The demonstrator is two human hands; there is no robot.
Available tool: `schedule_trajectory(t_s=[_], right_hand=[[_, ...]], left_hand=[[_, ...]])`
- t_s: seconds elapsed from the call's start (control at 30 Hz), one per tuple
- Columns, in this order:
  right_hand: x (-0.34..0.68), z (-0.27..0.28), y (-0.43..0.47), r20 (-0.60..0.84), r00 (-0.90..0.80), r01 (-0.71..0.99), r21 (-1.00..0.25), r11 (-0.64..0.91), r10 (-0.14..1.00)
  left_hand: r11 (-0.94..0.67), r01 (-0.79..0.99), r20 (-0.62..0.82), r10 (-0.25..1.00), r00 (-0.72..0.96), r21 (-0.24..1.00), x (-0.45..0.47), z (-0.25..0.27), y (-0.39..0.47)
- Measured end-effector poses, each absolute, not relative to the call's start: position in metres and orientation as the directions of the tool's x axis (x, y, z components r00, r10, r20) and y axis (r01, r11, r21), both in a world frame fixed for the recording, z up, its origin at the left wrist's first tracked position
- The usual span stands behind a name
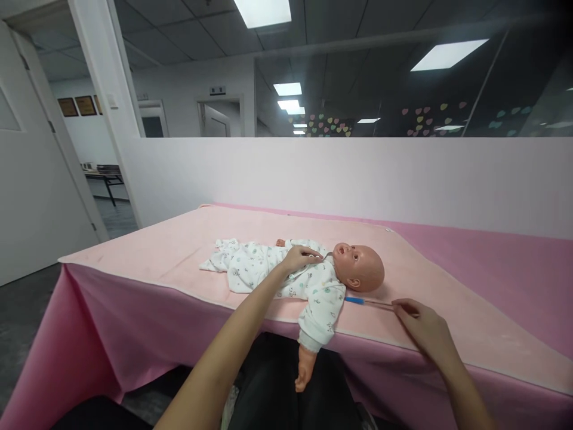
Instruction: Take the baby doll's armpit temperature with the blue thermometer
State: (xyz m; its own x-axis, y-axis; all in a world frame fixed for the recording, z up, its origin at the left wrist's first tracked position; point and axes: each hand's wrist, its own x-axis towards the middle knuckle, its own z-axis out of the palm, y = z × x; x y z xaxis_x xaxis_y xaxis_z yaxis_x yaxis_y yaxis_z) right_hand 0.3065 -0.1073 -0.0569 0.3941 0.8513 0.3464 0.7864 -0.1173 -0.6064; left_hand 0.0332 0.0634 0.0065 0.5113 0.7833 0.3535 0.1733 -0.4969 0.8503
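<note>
A baby doll (358,267) in a white, patterned outfit lies on its back on the pink-covered table, head toward the right. My left hand (302,258) rests on the doll's chest, fingers stretched out near its collar. Pinched in the fingers of my right hand (418,322) is a thin stick with a blue end (355,300). That blue end lies by the doll's shoulder, just below its head. One doll arm (307,364) hangs over the table's front edge; the other is partly hidden behind the body.
A light pink cloth (147,239) covers the table over a darker pink one (147,322), which drapes down the front. Behind stands a low white wall (358,179) with glass above. A door (40,167) is at the left. My lap (286,388) is below the front edge.
</note>
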Motion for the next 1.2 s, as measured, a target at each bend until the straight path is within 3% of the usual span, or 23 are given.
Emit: schedule_trajectory(t_s=[0.1, 0.23, 0.3, 0.37, 0.5, 0.8, 1.0, 1.2], right_hand=[[0.291, -0.050, -0.103, 0.505, 0.324, 0.915, -0.381, -0.130, 0.800], [0.236, -0.015, -0.085, 0.686, 0.357, 0.917, -0.386, -0.100, 0.634], [0.199, 0.005, -0.067, 0.699, 0.253, 0.932, -0.362, 0.026, 0.669], [0.166, 0.017, -0.045, 0.687, 0.090, 0.959, -0.256, 0.124, 0.721], [0.134, 0.014, -0.012, 0.636, -0.018, 0.992, -0.084, 0.093, 0.771], [0.135, -0.009, -0.013, 0.693, 0.054, 0.981, -0.172, 0.091, 0.719], [0.136, -0.014, -0.014, 0.841, 0.086, 0.959, -0.216, 0.184, 0.535], [0.140, -0.018, -0.011, 0.902, 0.135, 0.896, -0.288, 0.337, 0.411]], left_hand=[[-0.417, 0.062, 0.324, 0.785, 0.528, 0.907, 0.033, 0.008, 0.065], [-0.315, 0.008, 0.267, 0.820, 0.506, 0.949, 0.031, 0.013, 0.065], [-0.280, -0.024, 0.262, 0.860, 0.439, 0.960, 0.030, 0.015, 0.065], [-0.263, -0.077, 0.272, 0.891, 0.363, 0.962, 0.028, 0.017, 0.065], [-0.255, -0.118, 0.280, 0.907, 0.316, 0.960, 0.026, 0.019, 0.067], [-0.267, -0.131, 0.296, 0.880, 0.372, 0.955, 0.028, 0.020, 0.065], [-0.288, -0.086, 0.298, 0.873, 0.385, 0.954, 0.026, 0.019, 0.065], [-0.344, -0.026, 0.319, 0.835, 0.449, 0.938, 0.027, 0.016, 0.064]])
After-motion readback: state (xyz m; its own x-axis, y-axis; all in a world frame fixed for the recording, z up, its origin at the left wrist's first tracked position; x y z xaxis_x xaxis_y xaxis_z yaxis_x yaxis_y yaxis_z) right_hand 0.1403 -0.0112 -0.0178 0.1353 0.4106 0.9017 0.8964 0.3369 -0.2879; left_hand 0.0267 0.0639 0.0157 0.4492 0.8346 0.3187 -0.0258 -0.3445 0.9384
